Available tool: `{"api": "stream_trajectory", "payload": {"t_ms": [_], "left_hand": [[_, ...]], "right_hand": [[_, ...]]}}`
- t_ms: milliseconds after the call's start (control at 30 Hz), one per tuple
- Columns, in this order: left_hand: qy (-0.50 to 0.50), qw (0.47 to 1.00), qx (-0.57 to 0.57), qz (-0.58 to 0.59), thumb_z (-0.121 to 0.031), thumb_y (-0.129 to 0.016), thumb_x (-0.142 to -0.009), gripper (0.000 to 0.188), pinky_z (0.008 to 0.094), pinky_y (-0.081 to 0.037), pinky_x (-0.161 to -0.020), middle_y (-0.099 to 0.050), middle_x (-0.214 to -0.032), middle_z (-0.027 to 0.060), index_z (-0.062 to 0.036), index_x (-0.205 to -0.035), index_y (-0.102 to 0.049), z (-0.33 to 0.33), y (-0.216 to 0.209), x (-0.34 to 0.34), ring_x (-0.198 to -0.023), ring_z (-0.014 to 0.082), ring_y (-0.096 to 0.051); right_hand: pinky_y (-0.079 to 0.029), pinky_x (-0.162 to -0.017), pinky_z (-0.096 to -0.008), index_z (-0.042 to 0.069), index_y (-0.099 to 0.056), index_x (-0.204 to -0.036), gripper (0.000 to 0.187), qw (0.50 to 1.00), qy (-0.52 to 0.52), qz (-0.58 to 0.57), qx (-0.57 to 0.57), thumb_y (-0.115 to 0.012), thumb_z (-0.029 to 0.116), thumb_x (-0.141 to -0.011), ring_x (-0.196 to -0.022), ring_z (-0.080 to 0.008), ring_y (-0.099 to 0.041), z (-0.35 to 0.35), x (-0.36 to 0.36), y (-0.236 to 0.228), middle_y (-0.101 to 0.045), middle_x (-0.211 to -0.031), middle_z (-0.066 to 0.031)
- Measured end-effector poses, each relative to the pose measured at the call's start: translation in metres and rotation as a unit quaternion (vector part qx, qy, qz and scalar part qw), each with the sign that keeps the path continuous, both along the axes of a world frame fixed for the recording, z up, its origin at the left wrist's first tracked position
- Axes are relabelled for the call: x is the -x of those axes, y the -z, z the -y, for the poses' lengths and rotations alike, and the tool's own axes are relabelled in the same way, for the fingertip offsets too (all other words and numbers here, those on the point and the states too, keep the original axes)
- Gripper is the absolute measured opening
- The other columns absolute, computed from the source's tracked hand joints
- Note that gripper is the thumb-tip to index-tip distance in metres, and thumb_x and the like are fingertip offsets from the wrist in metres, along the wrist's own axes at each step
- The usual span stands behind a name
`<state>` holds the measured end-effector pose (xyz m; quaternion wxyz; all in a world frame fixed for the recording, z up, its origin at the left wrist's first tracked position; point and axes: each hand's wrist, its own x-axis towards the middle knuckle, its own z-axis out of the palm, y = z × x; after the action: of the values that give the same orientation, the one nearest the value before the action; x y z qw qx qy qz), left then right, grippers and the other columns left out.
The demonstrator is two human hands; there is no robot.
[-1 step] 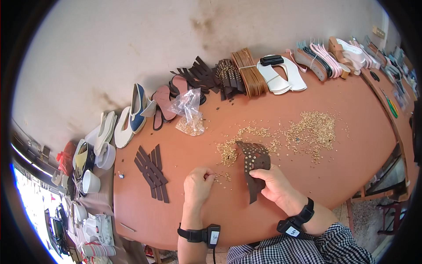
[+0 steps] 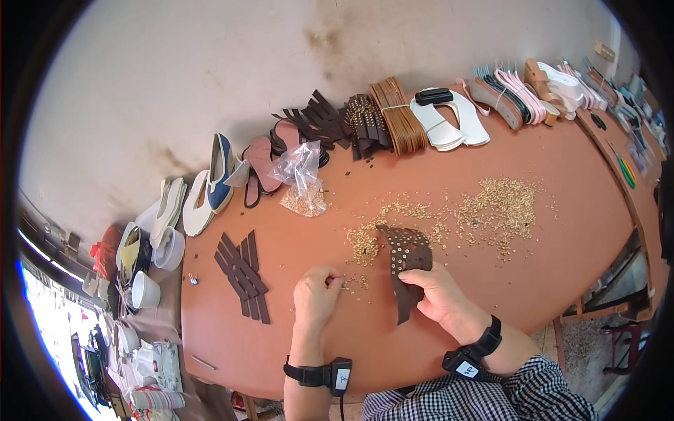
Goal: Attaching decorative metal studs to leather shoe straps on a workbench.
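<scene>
My right hand (image 2: 440, 291) grips a dark brown woven strap piece, a shoe upper by its look (image 2: 408, 247), with thumb on its face and the other fingers behind. Rows of small gold studs or eyelets dot its upper part; the lower tip is plain. My left hand (image 2: 316, 293) is closed, thumb and fingertips pinched together above the table. Whatever that pinch may hold is too small to make out. Just right of it lies a small scatter of gold bits (image 2: 359, 283). Larger loose piles (image 2: 500, 207) of the same bits spread beyond the strap piece.
A plain brown strap piece (image 2: 243, 276) lies on the table (image 2: 330, 231) to the left. Behind it sit a plastic bag of gold bits (image 2: 303, 196), a blue shoe (image 2: 220, 174), a studded strap stack (image 2: 366, 125), a tan strip bundle (image 2: 399, 116) and white cutouts (image 2: 469, 126). Green-handled pliers (image 2: 625, 171) lie far right.
</scene>
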<state>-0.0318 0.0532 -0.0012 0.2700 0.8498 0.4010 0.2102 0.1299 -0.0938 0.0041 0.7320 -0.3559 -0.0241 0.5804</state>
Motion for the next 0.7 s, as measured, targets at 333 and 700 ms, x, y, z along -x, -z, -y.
{"api": "stream_trajectory", "payload": {"t_ms": [333,700], "left_hand": [[-0.001,0.992,-0.117,0.049,-0.011,-0.062,-0.075,0.008,0.0365,-0.046,-0.062,-0.057,-0.075,0.0094,-0.0077,-0.082,-0.064,-0.002,0.01,-0.013,-0.074,0.0259,-0.057],[0.042,0.967,-0.241,-0.069,-0.008,-0.062,-0.074,0.012,0.0394,-0.044,-0.062,-0.051,-0.077,0.0118,-0.0026,-0.076,-0.051,0.003,0.009,-0.033,-0.074,0.0309,-0.053]], "right_hand": [[-0.05,-0.069,-0.0313,0.002,-0.06,-0.09,0.011,1.0,-0.009,-0.015,-0.013,-0.058,-0.001,-0.079,-0.077,-0.0161,-0.06,0.001,0.003,0.007,-0.062,-0.087,-0.0059],[-0.044,-0.058,-0.0272,0.003,-0.058,-0.085,0.007,0.999,0.036,0.006,-0.035,-0.059,-0.001,-0.079,-0.064,-0.0137,-0.053,0.003,0.005,-0.004,-0.06,-0.081,-0.0046]]}}
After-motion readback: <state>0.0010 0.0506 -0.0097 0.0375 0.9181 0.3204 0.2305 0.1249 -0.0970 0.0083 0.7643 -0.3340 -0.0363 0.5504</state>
